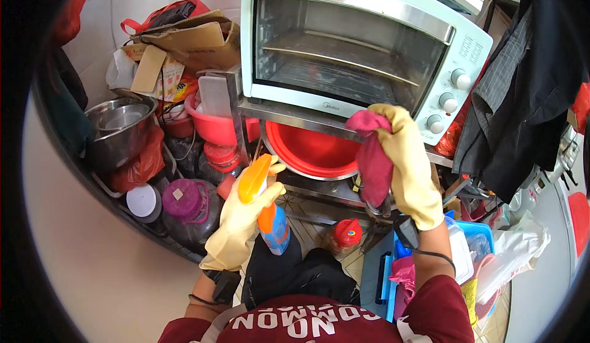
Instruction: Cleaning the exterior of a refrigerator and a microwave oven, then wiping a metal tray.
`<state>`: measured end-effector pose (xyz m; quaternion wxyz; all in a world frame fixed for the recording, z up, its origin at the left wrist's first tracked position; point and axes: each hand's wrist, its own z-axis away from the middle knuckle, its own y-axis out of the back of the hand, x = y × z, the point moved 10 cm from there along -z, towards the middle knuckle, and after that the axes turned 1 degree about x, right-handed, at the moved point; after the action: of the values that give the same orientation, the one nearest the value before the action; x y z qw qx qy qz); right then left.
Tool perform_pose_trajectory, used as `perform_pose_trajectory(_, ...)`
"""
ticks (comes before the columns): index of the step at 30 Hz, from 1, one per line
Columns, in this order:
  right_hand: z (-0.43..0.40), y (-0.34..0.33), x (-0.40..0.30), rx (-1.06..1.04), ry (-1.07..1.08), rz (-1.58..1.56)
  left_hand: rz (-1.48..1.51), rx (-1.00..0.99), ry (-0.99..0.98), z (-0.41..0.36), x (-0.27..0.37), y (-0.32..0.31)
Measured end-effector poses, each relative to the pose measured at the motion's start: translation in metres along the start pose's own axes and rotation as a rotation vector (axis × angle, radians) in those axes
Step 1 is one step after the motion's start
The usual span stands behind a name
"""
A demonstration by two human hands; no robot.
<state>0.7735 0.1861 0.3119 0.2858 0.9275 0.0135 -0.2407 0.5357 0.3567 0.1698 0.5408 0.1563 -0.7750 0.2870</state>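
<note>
My left hand [244, 209], in a pale yellow rubber glove, is closed around an orange and blue spray bottle [272, 218] below the oven. The glove partly hides the bottle's neck. A crumpled dark pink cloth [375, 168] hangs from my right hand [403, 154], gloved alike, just under the oven's lower front edge. Before me stands a light mint-green toaster oven [295, 95] with a glass door, a metal handle strip [350, 6] and several knobs on its right side. Its door is shut, and a rack shows inside.
Under the oven's metal stand [299, 119] sits a red basin [309, 152]. Steel bowls [120, 135], a purple-lidded jar [189, 209] and cardboard [189, 43] crowd the left. A red-lidded jar [345, 234] stands on the floor. Dark clothes [511, 99] hang right, above a blue bin [484, 237].
</note>
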Motion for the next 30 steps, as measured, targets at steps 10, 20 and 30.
perform_pose_trajectory(10,0.015,0.043,0.028,0.551,-0.057,-0.020,-0.149,-0.039,0.056,-0.009,-0.023,-0.014)
perform_pose_trajectory(20,0.000,-0.013,0.047,0.111,-0.162,0.147,-0.184,-0.105,0.095,-0.019,-0.040,-0.031)
perform_pose_trajectory(30,-0.022,0.104,0.014,0.541,-0.252,-0.119,-0.189,-0.144,0.113,-0.016,-0.043,-0.046)
